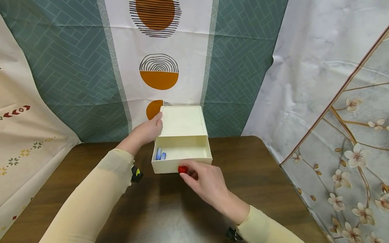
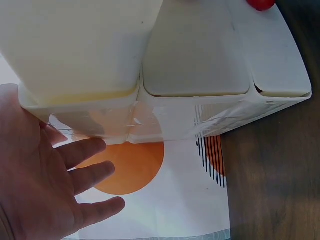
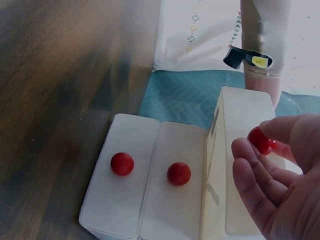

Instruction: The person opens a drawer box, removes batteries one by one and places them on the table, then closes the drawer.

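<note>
A small white drawer cabinet [image 1: 183, 121] stands at the back of the table, its top drawer [image 1: 167, 167] pulled out toward me. Two short blue cylinders [image 1: 158, 154] lie in the drawer's left part. Thumb and fingertips of my right hand [image 1: 208, 179] pinch the round red knob [image 1: 182, 169] on the drawer front. My left hand [image 1: 147, 130] rests against the cabinet's upper left side, thumb by the top edge; in the left wrist view its other fingers extend, spread apart. Two lower drawers, each with a red knob [image 3: 179, 173], are closed in the right wrist view.
A dark wooden table [image 1: 243, 168] lies under the cabinet. Behind it hangs a green and white patterned cloth [image 1: 243, 67] close to the cabinet's back. A marbled floral cloth [image 1: 322, 101] hangs on the right, and a cream patterned cloth [image 1: 27, 135] on the left.
</note>
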`<state>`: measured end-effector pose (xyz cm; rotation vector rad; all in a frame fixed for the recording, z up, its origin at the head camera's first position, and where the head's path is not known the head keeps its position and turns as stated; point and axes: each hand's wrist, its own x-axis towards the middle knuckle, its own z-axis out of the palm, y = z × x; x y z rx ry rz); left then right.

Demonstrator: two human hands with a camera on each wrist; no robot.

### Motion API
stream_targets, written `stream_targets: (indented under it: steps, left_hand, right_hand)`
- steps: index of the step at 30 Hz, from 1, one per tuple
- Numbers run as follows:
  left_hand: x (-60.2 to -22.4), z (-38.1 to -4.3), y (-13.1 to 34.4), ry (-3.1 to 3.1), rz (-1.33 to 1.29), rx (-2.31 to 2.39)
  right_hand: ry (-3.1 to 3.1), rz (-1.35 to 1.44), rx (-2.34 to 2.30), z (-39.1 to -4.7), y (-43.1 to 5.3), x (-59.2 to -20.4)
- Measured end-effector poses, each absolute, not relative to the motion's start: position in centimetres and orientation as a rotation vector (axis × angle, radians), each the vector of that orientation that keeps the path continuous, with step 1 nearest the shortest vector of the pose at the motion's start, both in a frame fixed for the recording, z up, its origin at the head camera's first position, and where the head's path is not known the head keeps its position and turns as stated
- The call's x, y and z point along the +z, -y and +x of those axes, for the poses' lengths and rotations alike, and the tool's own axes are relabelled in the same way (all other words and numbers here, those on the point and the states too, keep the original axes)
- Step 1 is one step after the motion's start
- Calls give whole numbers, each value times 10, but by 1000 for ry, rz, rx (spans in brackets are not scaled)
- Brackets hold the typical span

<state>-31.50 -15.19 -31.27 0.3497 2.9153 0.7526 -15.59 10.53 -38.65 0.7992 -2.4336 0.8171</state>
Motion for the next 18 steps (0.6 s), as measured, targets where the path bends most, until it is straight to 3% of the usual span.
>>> stream_targets:
  steps: [18]
  left_hand:
    - [-312, -314, 153, -2903, 368, 778]
  right_hand:
    - [2405, 832, 829, -145, -108, -386]
